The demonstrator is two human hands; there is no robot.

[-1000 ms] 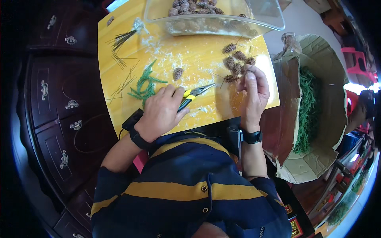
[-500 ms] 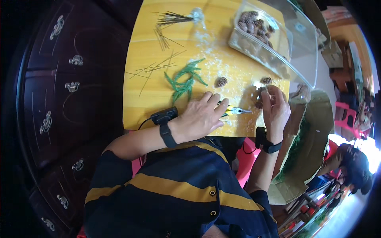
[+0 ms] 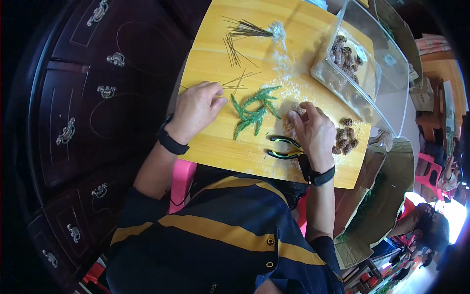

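Note:
My left hand [image 3: 196, 110] rests on the yellow board [image 3: 215, 147], its fingertips pinched on a thin dark wire [image 3: 234, 82] from a few loose ones. My right hand [image 3: 314, 131] is curled over a brown pine cone [image 3: 293, 117], which its fingers mostly hide. Green fir sprigs [image 3: 254, 110] lie between the two hands. Pliers with yellow and black handles [image 3: 284, 148] lie on the board just below my right hand, untouched. A small heap of pine cones [image 3: 345, 138] sits right of that hand.
A clear plastic box [image 3: 387, 83] holding more cones stands at the board's far right. A bundle of dark wires [image 3: 243, 31] and white fluff [image 3: 279, 32] lie at the far edge. A dark cabinet with metal handles [image 3: 105, 90] is on the left, a cardboard box with greenery [image 3: 387, 196] on the right.
My left hand has put the pliers down on the board and moved left to the loose wires. My right hand still holds a cone. The view has swung round.

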